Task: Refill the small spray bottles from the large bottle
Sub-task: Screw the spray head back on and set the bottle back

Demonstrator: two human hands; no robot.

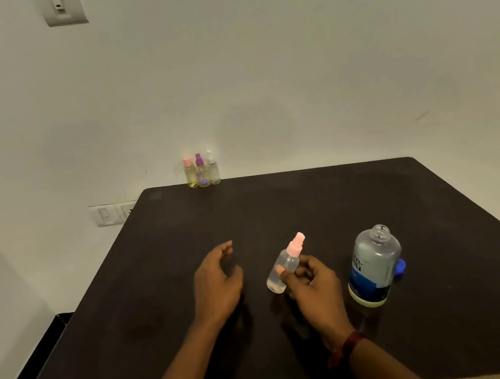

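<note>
Holding a tilted spray bottle (284, 267), right hand (313, 281) beside large bottle (374, 266).

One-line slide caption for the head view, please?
Right hand grips a pink-capped spray bottle beside the uncapped large bottle; left hand empty; three spray bottles stand behind.

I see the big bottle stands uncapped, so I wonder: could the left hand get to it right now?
Probably not directly. The left hand is free, but the right hand, holding a small spray bottle, sits between it and the large bottle.
</note>
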